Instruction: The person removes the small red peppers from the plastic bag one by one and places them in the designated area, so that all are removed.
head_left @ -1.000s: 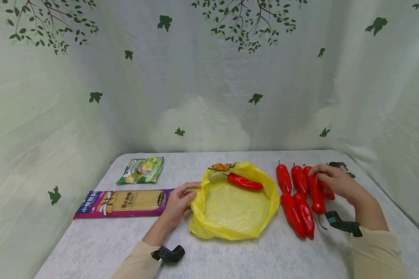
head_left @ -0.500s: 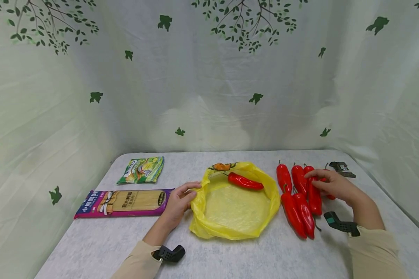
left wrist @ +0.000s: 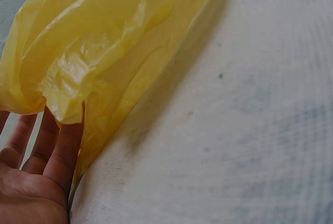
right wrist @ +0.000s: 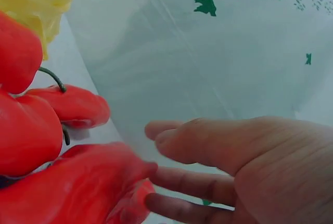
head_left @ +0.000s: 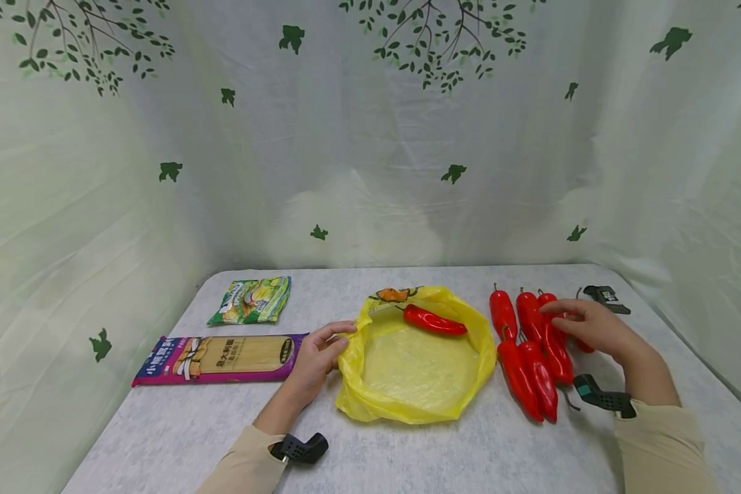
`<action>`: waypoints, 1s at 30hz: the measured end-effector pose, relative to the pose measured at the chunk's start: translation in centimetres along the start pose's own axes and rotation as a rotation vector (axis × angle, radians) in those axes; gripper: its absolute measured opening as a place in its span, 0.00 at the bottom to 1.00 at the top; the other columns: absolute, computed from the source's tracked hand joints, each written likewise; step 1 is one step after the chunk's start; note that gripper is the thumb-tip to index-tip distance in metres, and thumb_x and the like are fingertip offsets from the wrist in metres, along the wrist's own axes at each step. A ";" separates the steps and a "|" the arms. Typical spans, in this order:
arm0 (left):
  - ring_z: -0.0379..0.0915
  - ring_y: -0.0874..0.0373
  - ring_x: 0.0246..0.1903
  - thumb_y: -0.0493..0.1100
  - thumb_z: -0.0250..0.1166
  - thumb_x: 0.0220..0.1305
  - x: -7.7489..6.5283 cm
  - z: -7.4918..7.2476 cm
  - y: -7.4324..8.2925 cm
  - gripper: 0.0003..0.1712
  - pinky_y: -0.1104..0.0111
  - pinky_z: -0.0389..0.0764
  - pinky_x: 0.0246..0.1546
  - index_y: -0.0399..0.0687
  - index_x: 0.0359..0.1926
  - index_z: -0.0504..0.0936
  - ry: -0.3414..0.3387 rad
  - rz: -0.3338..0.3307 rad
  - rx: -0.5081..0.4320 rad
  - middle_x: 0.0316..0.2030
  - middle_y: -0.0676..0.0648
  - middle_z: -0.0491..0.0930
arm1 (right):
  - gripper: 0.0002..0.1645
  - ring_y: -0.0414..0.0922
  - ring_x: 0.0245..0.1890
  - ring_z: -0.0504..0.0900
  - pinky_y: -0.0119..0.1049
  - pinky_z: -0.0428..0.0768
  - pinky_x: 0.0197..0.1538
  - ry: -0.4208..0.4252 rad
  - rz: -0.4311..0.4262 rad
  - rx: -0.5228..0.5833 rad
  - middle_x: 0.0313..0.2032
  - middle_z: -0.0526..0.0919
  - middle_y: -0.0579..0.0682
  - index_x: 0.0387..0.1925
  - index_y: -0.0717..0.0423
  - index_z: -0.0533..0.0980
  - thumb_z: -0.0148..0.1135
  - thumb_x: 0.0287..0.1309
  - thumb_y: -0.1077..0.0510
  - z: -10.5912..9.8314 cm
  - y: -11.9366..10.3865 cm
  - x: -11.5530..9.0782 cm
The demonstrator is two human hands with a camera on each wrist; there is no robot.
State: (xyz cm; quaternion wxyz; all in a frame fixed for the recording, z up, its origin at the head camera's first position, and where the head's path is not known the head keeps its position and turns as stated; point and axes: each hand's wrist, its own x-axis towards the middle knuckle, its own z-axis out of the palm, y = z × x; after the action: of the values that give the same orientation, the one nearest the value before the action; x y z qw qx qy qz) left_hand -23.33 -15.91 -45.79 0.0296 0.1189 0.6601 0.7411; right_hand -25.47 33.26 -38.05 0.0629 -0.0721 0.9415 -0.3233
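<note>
In the head view, my left hand (head_left: pixel 313 361) holds the left rim of a yellow plastic bag (head_left: pixel 355 405), its mouth wide. The left wrist view shows the fingers (left wrist: pixel 65 156) behind the bag's film (left wrist: pixel 109 41). One red chili pepper (head_left: pixel 433 321) lies inside the bag. To the right, my right hand (head_left: pixel 599 333) hovers over several more red peppers (head_left: pixel 519 381). The right wrist view has its thumb and fingers spread apart, with nothing between them, fingertips right at the tip of one pepper (right wrist: pixel 83 182).
Left of the bag lies a purple pack of noodles (head_left: pixel 234 358), with a green snack packet (head_left: pixel 250 300) behind it. A small black item (head_left: pixel 606 298) rests near the table's right edge. A white curtain (head_left: pixel 383 171) with leaf prints encloses the table.
My right hand has shifted slightly down and let go of the pepper at its fingertips, which has moved a little left against the others. The left hand stays at the bag.
</note>
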 end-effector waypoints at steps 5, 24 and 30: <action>0.79 0.64 0.50 0.38 0.58 0.72 -0.1 0.0 0.1 0.22 0.71 0.85 0.38 0.27 0.61 0.72 -0.006 0.005 -0.001 0.66 0.40 0.70 | 0.27 0.60 0.52 0.73 0.49 0.86 0.41 0.073 -0.012 -0.038 0.58 0.74 0.69 0.63 0.59 0.73 0.61 0.66 0.52 -0.1 -1.1 -0.1; 0.79 0.64 0.50 0.39 0.58 0.72 0.0 0.1 0.1 0.22 0.72 0.84 0.37 0.27 0.61 0.72 -0.006 0.001 0.003 0.65 0.43 0.71 | 0.17 0.59 0.59 0.73 0.60 0.80 0.55 0.210 -0.220 -0.025 0.61 0.76 0.59 0.56 0.52 0.79 0.54 0.69 0.59 2.0 -8.0 -0.6; 0.79 0.64 0.49 0.39 0.58 0.72 -0.1 0.1 0.0 0.22 0.72 0.83 0.35 0.28 0.61 0.73 0.003 -0.011 0.005 0.65 0.44 0.71 | 0.17 0.56 0.56 0.77 0.57 0.81 0.55 0.210 -0.306 -0.046 0.59 0.78 0.56 0.56 0.51 0.79 0.55 0.68 0.61 3.4 -9.0 -0.2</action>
State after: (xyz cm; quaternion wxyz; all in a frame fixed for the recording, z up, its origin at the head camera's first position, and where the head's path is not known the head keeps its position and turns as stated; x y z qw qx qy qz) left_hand -23.21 -15.87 -45.77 0.0325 0.1141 0.6625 0.7396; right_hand -23.90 24.22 -35.16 -0.0874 -0.1815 0.9281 -0.3132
